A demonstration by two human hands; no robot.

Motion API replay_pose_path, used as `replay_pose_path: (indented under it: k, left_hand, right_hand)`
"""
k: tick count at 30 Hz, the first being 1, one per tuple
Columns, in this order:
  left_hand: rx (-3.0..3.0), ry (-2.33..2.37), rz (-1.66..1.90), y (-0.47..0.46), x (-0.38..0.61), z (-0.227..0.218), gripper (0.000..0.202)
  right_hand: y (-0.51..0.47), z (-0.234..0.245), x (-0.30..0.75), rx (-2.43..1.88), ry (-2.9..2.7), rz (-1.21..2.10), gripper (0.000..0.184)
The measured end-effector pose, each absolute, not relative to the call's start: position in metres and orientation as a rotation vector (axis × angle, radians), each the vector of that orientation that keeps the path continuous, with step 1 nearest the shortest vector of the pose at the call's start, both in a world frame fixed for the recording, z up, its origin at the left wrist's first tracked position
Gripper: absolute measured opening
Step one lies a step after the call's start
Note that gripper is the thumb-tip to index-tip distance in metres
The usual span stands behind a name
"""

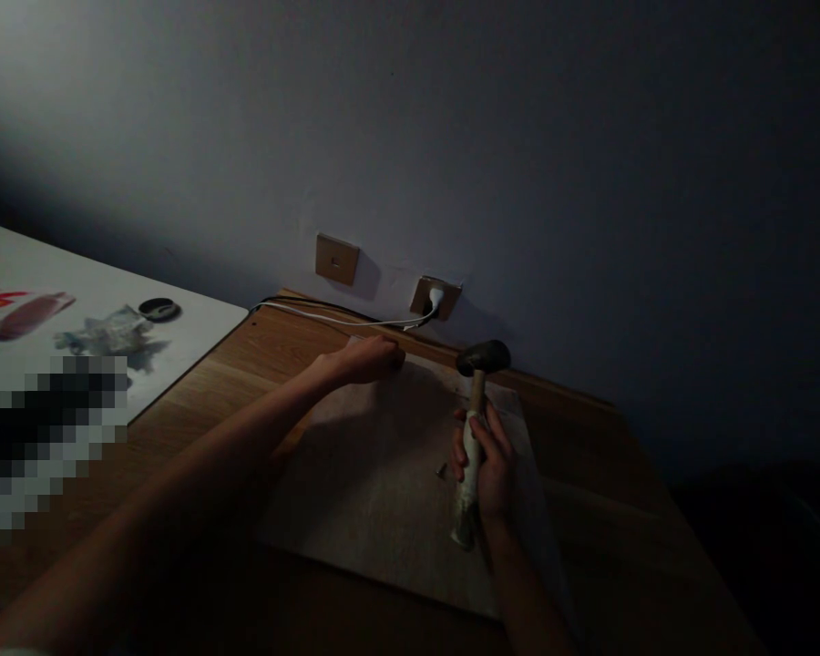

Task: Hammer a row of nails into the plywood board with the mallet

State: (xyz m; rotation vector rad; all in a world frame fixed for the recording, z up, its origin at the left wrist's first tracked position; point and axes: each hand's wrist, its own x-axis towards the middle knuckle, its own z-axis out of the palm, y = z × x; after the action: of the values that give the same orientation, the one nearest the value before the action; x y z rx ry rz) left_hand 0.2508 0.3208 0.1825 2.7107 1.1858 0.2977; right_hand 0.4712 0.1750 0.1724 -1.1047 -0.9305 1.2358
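Note:
My right hand [496,460] is wrapped round the pale, partly taped handle of a hammer [478,392]. Its dark rounded head points away from me, above the far part of a flat wooden board [375,474]. Toward the board's far left corner, my left hand [375,358] is closed, with its fingertips turned away; whatever they hold is hidden. A small metal piece [441,470], like a screw or nail, lies on the board just left of the hammer handle.
The board rests on a wooden table [588,510] against the wall. A socket [435,299] holds a white plug, with cables [334,317] along the table's back edge. At left, a white table [191,305] bears a crumpled plastic bag [113,333], a round dark object [159,310] and a red-and-white packet [20,312].

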Motion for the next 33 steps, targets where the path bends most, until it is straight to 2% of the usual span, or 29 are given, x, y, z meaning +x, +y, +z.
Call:
replay_pose_path:
  k: [18,25,33]
  left_hand:
    - [2.679,1.059,0.446,0.324,0.255,0.165,0.019]
    - [2.582,1.061,0.726,0.311,0.253,0.148,0.023]
    - [2.677,1.082,0.749,0.301,0.256,0.15,0.022]
  right_hand:
    - [0.172,0.171,0.469,-1.122,-0.956,1.245,0.025]
    - [0.17,0.173,0.467,-1.138,-0.926,1.264,0.026]
    - [0.171,0.169,0.467,-1.169,-0.968,1.293,0.029]
